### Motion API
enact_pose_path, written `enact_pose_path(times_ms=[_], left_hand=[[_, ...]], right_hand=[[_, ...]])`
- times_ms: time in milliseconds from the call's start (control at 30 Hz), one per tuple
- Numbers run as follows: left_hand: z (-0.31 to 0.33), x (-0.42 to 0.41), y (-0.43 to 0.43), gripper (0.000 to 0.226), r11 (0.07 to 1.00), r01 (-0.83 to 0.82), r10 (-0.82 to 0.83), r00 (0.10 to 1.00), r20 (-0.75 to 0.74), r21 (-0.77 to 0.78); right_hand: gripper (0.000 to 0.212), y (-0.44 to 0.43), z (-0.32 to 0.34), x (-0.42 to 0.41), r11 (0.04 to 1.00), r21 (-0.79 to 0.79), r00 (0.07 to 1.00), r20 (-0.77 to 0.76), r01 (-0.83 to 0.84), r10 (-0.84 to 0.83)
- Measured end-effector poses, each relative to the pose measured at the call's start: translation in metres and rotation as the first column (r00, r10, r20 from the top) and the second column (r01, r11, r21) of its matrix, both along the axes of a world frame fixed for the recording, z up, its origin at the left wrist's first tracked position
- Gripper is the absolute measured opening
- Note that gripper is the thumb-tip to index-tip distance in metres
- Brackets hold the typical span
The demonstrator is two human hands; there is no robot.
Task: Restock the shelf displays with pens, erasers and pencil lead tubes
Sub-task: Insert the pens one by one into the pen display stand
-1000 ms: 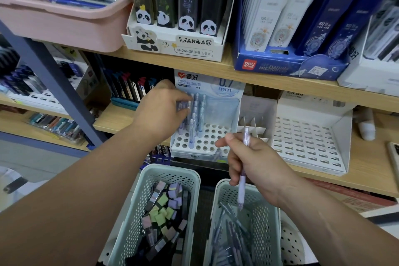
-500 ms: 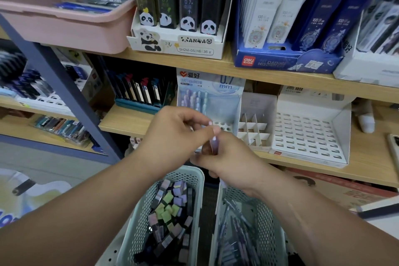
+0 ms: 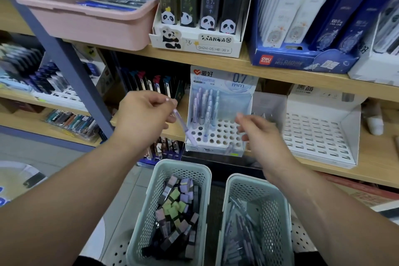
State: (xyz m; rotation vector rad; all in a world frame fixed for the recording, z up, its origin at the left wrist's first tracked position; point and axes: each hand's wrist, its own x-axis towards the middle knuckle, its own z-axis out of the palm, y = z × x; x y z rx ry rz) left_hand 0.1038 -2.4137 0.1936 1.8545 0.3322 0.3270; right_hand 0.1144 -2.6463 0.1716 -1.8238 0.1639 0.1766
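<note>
My left hand (image 3: 144,114) pinches a pale purple pen (image 3: 183,128) by its top, the tip slanting down to the front left corner of the white pen display stand (image 3: 218,136). Several pens stand in the stand's back left holes. My right hand (image 3: 259,131) hovers in front of the stand's right side with fingers loosely curled and holds nothing. Below, a green basket (image 3: 278,205) holds several pens, and a second green basket (image 3: 159,181) holds erasers (image 3: 179,207).
An empty white slotted display (image 3: 319,136) sits right of the stand. The upper shelf carries a pink tub (image 3: 86,21), a panda lead-tube box (image 3: 196,43) and a blue box (image 3: 302,60). A blue-grey shelf post (image 3: 71,67) slants at left.
The pen passed from my right hand to my left. My left hand carried it up toward the stand, and my right hand drew away to the right, empty.
</note>
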Motion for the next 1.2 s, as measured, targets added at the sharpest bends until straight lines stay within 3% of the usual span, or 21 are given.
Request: enact_pose_path(times_ms=[100, 233, 333, 667, 867, 1200], left_hand=[[-0.007, 0.004, -0.001, 0.011, 0.986, -0.035, 0.024, 0.997, 0.074, 0.162], [-0.013, 0.011, -0.012, 0.015, 0.945, -0.048, 0.000, 0.989, 0.149, 0.322], [-0.016, 0.019, -0.018, 0.019, 0.921, -0.065, -0.005, 0.984, 0.180, 0.385], [-0.031, 0.034, -0.033, 0.019, 0.869, -0.018, -0.027, 0.996, 0.084, 0.494], [-0.035, 0.040, -0.035, 0.019, 0.871, 0.004, -0.027, 0.999, 0.040, 0.491], [-0.035, 0.048, -0.032, 0.018, 0.880, -0.004, -0.009, 1.000, 0.027, 0.476]], right_hand=[[0.019, -0.012, -0.010, 0.008, 0.994, -0.068, 0.996, 0.022, 0.085, -0.084], [0.033, -0.021, -0.023, 0.010, 0.986, -0.167, 0.999, -0.033, 0.028, -0.034], [0.029, -0.025, -0.032, 0.012, 0.984, -0.177, 0.997, -0.081, -0.021, 0.007], [0.030, -0.031, -0.044, 0.021, 0.991, -0.107, 0.987, -0.146, -0.078, 0.062], [0.058, -0.030, -0.042, 0.019, 0.996, -0.046, 0.987, -0.141, -0.079, 0.071], [0.045, -0.026, -0.047, 0.019, 0.994, 0.013, 0.982, -0.154, -0.112, 0.113]])
